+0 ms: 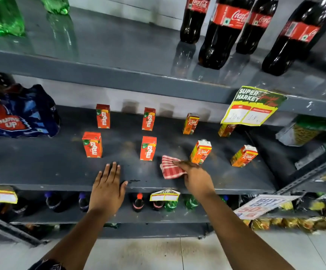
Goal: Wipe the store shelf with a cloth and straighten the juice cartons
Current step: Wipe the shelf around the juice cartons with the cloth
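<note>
My right hand [194, 177] presses a red-and-white checked cloth [170, 167] onto the dark grey middle shelf [41, 166], just in front of a Real juice carton [200, 152]. My left hand [107, 187] lies flat on the shelf's front edge, fingers spread, holding nothing. Several juice cartons stand on the shelf in two loose rows: orange Maaza cartons [92, 144] [148, 148] [103, 116] [148, 119] to the left, Real cartons [244, 155] [191, 123] to the right. One Real carton [226, 130] at the back is partly hidden behind a price sign.
A Thums Up bottle pack [20, 115] fills the shelf's left end. Coca-Cola bottles [224, 32] and green bottles [2, 15] stand on the shelf above. A supermarket price sign [252, 106] hangs from that shelf's edge. Small bottles [137, 202] sit on the shelf below, snack packs at right.
</note>
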`<state>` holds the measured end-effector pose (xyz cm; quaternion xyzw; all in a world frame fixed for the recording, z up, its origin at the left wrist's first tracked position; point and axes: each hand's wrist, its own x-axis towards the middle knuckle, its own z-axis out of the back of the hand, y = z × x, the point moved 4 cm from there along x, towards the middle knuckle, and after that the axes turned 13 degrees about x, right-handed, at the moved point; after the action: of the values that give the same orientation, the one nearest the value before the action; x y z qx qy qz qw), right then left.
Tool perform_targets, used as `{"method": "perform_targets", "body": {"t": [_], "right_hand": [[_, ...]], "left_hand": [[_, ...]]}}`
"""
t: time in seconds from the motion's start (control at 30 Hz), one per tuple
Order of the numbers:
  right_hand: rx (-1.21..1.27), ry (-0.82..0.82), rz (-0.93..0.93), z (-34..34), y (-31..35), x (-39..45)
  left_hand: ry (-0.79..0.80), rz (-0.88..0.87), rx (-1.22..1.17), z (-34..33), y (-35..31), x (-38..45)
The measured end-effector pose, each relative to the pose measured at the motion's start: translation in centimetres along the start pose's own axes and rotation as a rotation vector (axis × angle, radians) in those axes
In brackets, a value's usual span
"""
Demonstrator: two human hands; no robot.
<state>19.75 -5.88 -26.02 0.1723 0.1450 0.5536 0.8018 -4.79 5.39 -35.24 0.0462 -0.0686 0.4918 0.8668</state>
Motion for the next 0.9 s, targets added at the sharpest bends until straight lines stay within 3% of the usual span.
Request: {"method": "perform_targets", "body": {"t": [0.07, 0.23, 0.33, 0.47, 0.6, 0.8, 0.9], "right_hand": [[-0.033, 0.099, -0.011, -1.7, -0.8, 0.1], [0.0, 0.032, 0.11, -2.0, -4.0, -2.7], [0.061, 0.112, 0.111, 0.5, -6.1, -4.5], [0.073, 0.031, 0.071, 4.3, -9.9, -2.1], [-0.023, 0.167, 0.146, 2.8, -12.1, -0.5], [-0.068, 0.17, 0.3, 2.7, -16.7, -4.7], [-0.031, 0.05, 0.316, 5.3, -18.5, -5.4]], "left_hand": [[0.0, -0.004, 0.017, -0.1, 0.0, 0.0], [-0.003, -0.003, 0.056, 0.3, -1.1, -0.6], [-0.016, -0.121, 0.019, 2.2, -6.6, -1.2], [-0.037, -0.275, -0.018, 3.0, -15.3, 0.6], [0.017, -0.182, 0.009, 1.7, -19.6, 3.7], [0.084, -0.114, 0.028, -0.6, -21.3, 3.7], [0.067, -0.111, 0.028, -0.7, -21.1, 3.8]]}}
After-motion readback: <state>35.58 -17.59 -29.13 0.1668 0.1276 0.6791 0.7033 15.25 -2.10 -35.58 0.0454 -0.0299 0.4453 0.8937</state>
